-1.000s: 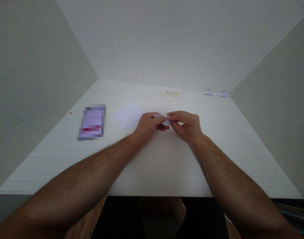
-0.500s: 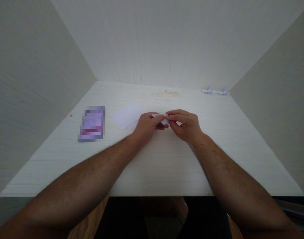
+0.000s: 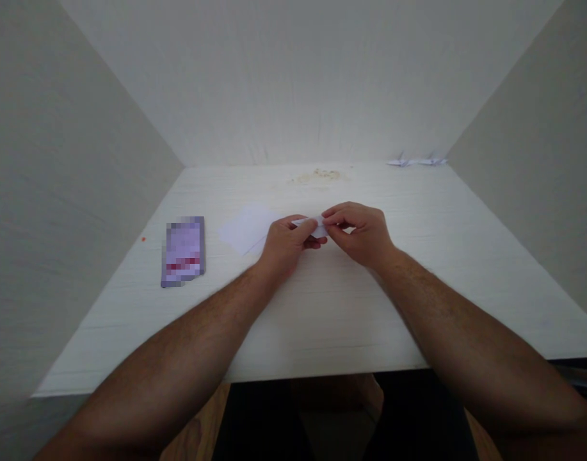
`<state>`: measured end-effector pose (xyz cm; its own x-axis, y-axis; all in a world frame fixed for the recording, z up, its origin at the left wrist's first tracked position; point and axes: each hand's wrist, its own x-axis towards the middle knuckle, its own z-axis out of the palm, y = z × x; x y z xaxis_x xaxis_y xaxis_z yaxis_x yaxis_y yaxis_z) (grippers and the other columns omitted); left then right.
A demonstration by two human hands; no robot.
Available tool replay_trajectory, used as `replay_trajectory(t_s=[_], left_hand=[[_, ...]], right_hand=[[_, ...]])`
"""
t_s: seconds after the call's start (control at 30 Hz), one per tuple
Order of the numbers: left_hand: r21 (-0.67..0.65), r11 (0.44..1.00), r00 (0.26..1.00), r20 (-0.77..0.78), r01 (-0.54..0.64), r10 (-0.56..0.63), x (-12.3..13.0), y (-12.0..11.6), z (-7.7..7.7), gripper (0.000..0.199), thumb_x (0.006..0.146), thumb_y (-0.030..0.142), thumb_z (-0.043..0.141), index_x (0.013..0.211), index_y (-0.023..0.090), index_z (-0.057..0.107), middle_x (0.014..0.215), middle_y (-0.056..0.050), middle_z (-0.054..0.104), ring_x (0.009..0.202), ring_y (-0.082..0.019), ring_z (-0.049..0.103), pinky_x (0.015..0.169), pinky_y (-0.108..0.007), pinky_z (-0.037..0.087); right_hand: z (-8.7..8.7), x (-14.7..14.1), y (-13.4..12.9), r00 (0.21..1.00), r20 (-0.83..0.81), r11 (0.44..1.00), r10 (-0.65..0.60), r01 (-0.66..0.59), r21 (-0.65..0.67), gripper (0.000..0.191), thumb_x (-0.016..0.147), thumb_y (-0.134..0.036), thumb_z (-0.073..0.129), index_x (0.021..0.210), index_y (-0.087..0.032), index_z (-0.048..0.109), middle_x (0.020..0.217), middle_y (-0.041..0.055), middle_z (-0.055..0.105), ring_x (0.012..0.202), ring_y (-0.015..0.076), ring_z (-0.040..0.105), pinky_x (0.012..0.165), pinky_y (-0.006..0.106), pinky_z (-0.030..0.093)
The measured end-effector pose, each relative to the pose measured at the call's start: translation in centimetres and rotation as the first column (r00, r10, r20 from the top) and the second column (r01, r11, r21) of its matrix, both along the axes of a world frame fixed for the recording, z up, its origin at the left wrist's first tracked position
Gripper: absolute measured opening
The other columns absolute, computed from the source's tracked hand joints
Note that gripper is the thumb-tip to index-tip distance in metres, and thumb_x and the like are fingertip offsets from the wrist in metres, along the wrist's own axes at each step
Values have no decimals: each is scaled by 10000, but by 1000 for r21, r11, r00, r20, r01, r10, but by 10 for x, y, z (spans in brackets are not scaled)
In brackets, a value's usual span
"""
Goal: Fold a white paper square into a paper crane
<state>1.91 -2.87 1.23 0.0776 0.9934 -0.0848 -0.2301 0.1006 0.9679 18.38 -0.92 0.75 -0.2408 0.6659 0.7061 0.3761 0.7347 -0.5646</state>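
Note:
Near the middle of the white table (image 3: 341, 320), a small folded white paper (image 3: 319, 229) is held between both hands. My left hand (image 3: 288, 242) grips its left part, thumb on top and fingers curled beneath. At its right end, my right hand (image 3: 360, 234) pinches the paper between thumb and fingertips. White paper sheets (image 3: 245, 229) lie on the table just left of my left hand, partly covered by it.
A blurred purple item (image 3: 184, 251) lies at the left. Two folded white paper figures (image 3: 402, 161) stand at the back right by the wall. A brownish mark is at the back, a small orange spot at the left edge. Walls enclose three sides.
The camera view has tilted slightly. My right hand's fingers have shifted a little at the right end of the folded paper; my left hand keeps its hold.

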Motion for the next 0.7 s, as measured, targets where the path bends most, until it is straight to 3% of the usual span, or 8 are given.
replay_trajectory(t_s=[0.4,0.53,0.6,0.7], left_hand=[[16,1000,999,-40,7,-7,-2,-1,-1,186,744,294,738,785,127,669,678,-23,694,605,-113,657,583,-222,514],[50,999,998,-56,3,0,-4,0,-6,194,762,311,737,805,136,666,699,-26,706,618,-120,670,580,-227,525],[75,997,998,-64,10,-5,-5,0,-8,224,767,339,751,826,139,670,727,-33,720,626,-128,684,571,-230,533],[111,994,996,-91,22,-12,-6,0,-12,253,778,366,760,864,145,673,754,-40,737,632,-139,704,562,-233,545]], right_hand=[[-1,2,-1,994,102,997,23,-30,75,155,781,-127,655,765,-248,750,946,3,776,838,158,716,760,305,591],[3,-4,-3,994,-104,986,-21,4,-164,116,775,-151,649,812,-209,743,831,13,760,722,149,689,642,279,575],[6,-6,-3,974,-219,939,-61,-19,-344,67,769,-182,666,805,-190,721,734,3,728,640,135,656,582,263,554],[11,-7,-2,947,-314,823,-71,-123,-555,57,748,-221,711,736,-172,684,638,-7,682,571,118,620,553,255,545]])
